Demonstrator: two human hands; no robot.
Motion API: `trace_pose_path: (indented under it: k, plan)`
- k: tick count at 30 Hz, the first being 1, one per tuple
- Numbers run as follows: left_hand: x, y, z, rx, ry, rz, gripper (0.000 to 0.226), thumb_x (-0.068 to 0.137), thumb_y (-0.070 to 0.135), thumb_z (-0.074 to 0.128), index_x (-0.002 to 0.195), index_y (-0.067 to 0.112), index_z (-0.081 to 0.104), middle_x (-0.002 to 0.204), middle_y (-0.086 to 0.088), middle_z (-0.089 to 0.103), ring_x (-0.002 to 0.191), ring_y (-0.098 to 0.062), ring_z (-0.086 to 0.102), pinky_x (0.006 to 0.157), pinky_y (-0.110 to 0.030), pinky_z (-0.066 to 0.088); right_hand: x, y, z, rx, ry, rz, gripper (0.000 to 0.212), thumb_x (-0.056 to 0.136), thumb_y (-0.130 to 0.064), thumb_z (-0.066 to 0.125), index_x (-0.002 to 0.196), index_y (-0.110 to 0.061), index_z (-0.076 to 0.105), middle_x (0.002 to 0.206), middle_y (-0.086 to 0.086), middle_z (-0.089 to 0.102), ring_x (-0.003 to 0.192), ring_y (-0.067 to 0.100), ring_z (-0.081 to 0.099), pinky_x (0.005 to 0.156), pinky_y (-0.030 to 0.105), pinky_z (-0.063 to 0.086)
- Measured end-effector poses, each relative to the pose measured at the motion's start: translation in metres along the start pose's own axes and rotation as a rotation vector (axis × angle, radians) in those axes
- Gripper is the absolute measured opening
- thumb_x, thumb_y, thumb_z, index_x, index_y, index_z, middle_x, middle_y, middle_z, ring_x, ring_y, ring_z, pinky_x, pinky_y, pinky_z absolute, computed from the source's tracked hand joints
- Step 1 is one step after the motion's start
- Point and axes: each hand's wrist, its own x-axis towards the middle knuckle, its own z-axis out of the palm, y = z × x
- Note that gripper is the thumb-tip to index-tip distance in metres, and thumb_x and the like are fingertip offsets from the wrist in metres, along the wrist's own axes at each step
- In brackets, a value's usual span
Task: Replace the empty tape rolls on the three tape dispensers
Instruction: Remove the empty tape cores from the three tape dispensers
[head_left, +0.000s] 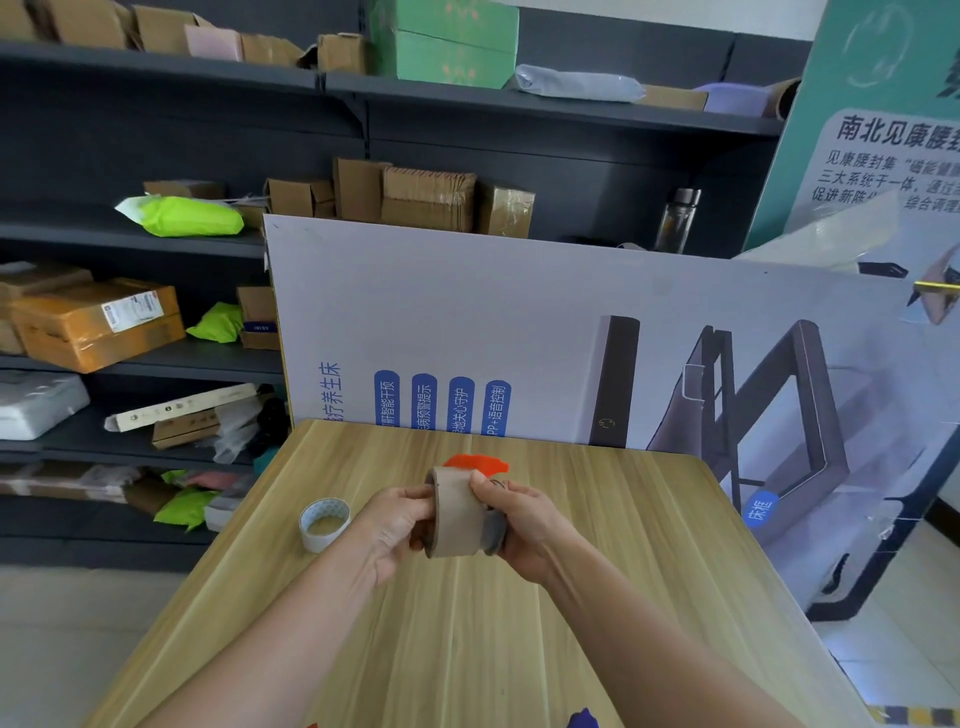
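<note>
At the near edge of the surface (452, 649) a blue scrap (583, 719) just shows, too cropped to tell what it is. Above the middle of the surface you hold the work between both hands. Your left hand (397, 525) is closed around the left end of the brown core (457, 512), thumb on top; your right hand (524, 525) grips the dispenser, of which only the grey hub (496, 530) at the core's right end and an orange part (475, 463) behind show. The core looks bare cardboard, so it is probably the empty one coming off. Keep the right hand firm and pull the core straight along the hub's axis, not at an angle, or it may bind. Mind the orange part, which may carry the cutter; that is hidden here. Left of your hands, well apart, a roll (324, 524) stands on end, likely the refill. Beyond the surface a board (519, 322) leans against shelves (156, 239).
</note>
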Motion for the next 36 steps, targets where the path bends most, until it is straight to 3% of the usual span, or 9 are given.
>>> trace_pose_path:
  k: [5, 7, 10, 15, 18, 23, 26, 30, 36]
  plan:
    - [-0.010, 0.007, 0.016, -0.015, 0.228, 0.181, 0.016, 0.096, 0.025, 0.055, 0.083, 0.019, 0.062, 0.085, 0.000, 0.064, 0.080, -0.014, 0.058, 0.066, -0.027, 0.045, 0.004, 0.003, -0.001, 0.051, 0.065, -0.039, 0.030, 0.089, -0.025, 0.068, 0.108, -0.003, 0.063, 0.090, 0.009, 0.067, 0.076, 0.021, 0.061, 0.057, 0.030, 0.052]
    - [-0.010, 0.003, 0.019, -0.080, 0.180, 0.175, 0.034, 0.082, 0.045, 0.069, 0.099, 0.018, 0.057, 0.101, -0.003, 0.062, 0.094, -0.023, 0.062, 0.069, -0.035, 0.053, 0.005, 0.004, -0.001, 0.088, 0.034, -0.059, 0.028, 0.091, -0.024, 0.065, 0.108, -0.003, 0.061, 0.090, 0.010, 0.066, 0.076, 0.021, 0.061, 0.056, 0.029, 0.053]
    - [-0.010, -0.006, 0.020, -0.032, 0.153, 0.202, 0.064, 0.069, 0.032, 0.084, 0.119, 0.021, 0.046, 0.116, 0.003, 0.057, 0.102, -0.021, 0.061, 0.068, -0.038, 0.055, 0.003, 0.004, -0.003, 0.016, 0.011, -0.084, 0.025, 0.092, -0.027, 0.065, 0.101, -0.005, 0.060, 0.090, 0.009, 0.067, 0.077, 0.019, 0.062, 0.057, 0.026, 0.052]
    - [-0.003, -0.023, 0.002, 0.321, 0.171, 0.340, 0.078, 0.055, 0.031, 0.087, 0.119, 0.029, 0.043, 0.121, 0.005, 0.050, 0.110, -0.014, 0.052, 0.078, -0.026, 0.050, 0.003, 0.009, -0.019, -0.556, 0.280, -0.208, 0.049, 0.082, -0.036, 0.075, 0.120, -0.020, 0.050, 0.107, 0.002, 0.061, 0.094, 0.016, 0.062, 0.080, 0.031, 0.056]
    - [-0.005, -0.033, 0.001, 0.495, 0.090, 0.357, 0.084, 0.049, 0.037, 0.086, 0.120, 0.032, 0.040, 0.124, 0.007, 0.047, 0.115, -0.013, 0.049, 0.085, -0.025, 0.048, 0.003, 0.016, -0.020, -1.049, 0.285, -0.389, 0.032, 0.092, -0.028, 0.059, 0.124, -0.028, 0.059, 0.115, -0.001, 0.064, 0.103, 0.018, 0.061, 0.085, 0.033, 0.052]
    - [-0.010, -0.052, 0.004, 0.690, 0.009, 0.381, 0.090, 0.047, 0.048, 0.076, 0.127, 0.039, 0.036, 0.130, 0.018, 0.038, 0.127, -0.010, 0.038, 0.105, -0.036, 0.040, -0.005, 0.029, -0.027, -1.611, 0.284, -0.475, 0.018, 0.091, -0.014, 0.046, 0.103, -0.015, 0.060, 0.088, 0.001, 0.059, 0.076, 0.026, 0.057, 0.053, 0.030, 0.042]
    - [-0.017, -0.057, 0.011, 0.551, 0.062, 0.391, 0.084, 0.042, 0.045, 0.080, 0.117, 0.042, 0.042, 0.125, 0.016, 0.044, 0.120, -0.009, 0.046, 0.099, -0.033, 0.045, -0.009, 0.037, -0.034, -1.685, 0.240, -0.398, 0.010, 0.089, -0.005, 0.047, 0.089, -0.015, 0.046, 0.082, 0.000, 0.046, 0.069, 0.027, 0.047, 0.044, 0.026, 0.024]
    - [-0.016, -0.054, 0.007, 0.219, 0.341, 0.331, 0.073, 0.049, 0.026, 0.086, 0.109, 0.034, 0.046, 0.121, 0.007, 0.049, 0.111, -0.013, 0.051, 0.086, -0.028, 0.044, -0.009, 0.049, -0.047, -1.687, 0.261, -0.311, 0.020, 0.086, 0.003, 0.046, 0.086, -0.016, 0.039, 0.082, 0.000, 0.047, 0.070, 0.024, 0.048, 0.051, 0.028, 0.033]
    - [-0.002, -0.074, -0.021, 0.432, 0.440, 0.133, 0.078, 0.068, 0.020, 0.082, 0.133, 0.023, 0.039, 0.127, 0.006, 0.038, 0.110, -0.015, 0.045, 0.066, -0.022, 0.041, 0.004, 0.075, -0.054, -1.515, 0.297, -0.240, 0.017, 0.085, 0.002, 0.043, 0.083, -0.015, 0.039, 0.073, 0.001, 0.047, 0.063, 0.023, 0.048, 0.044, 0.026, 0.026]
